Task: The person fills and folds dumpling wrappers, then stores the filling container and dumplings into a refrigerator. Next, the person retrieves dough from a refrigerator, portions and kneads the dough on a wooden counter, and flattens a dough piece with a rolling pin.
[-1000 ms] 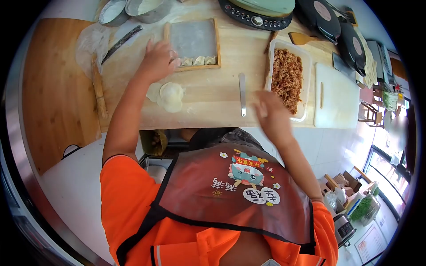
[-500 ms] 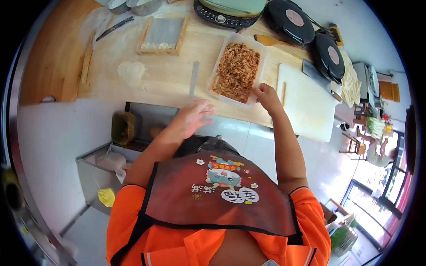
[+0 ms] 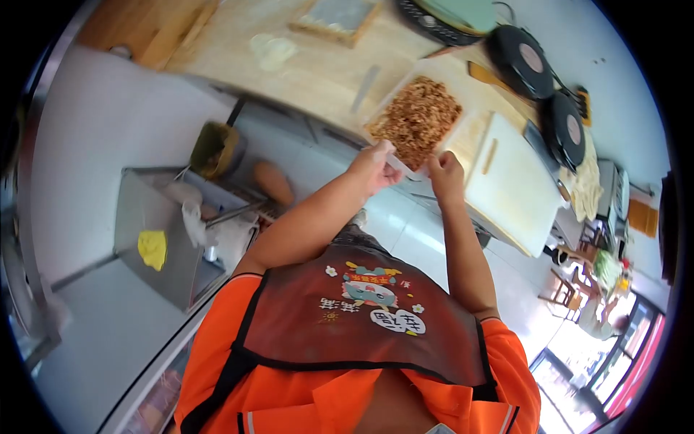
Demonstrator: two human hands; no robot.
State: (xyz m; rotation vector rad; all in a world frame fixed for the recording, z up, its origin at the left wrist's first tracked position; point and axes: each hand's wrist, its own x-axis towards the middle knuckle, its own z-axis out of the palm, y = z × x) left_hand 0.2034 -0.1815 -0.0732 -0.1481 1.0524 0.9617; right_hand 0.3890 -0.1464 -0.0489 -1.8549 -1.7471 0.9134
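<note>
A clear plastic container (image 3: pixel 402 166) of reddish-brown chopped filling (image 3: pixel 421 116) sits at the front edge of the wooden worktable (image 3: pixel 303 87). My left hand (image 3: pixel 374 170) is closed on its near left corner, thumb at the rim and fingers curled below. At the near right corner my right hand (image 3: pixel 446 177) grips the rim with bent fingers. A flat, pale spatula-like strip (image 3: pixel 366 88) lies left of the container. Right of it, a white cutting board (image 3: pixel 512 192) carries a thin wooden stick (image 3: pixel 490 156).
Flattened dough rounds (image 3: pixel 273 52) and a wooden-framed tray (image 3: pixel 336 18) lie farther left. Black round cookers (image 3: pixel 519 61), a wooden spatula (image 3: pixel 495 78) and a knife (image 3: pixel 542 152) are at the right. Below stands an open bin (image 3: pixel 215 150). Another person (image 3: pixel 600 318) sits far right.
My left hand has moved from open above the table edge to the container's near left corner and closed on it. My right hand keeps its grip. The view has turned.
</note>
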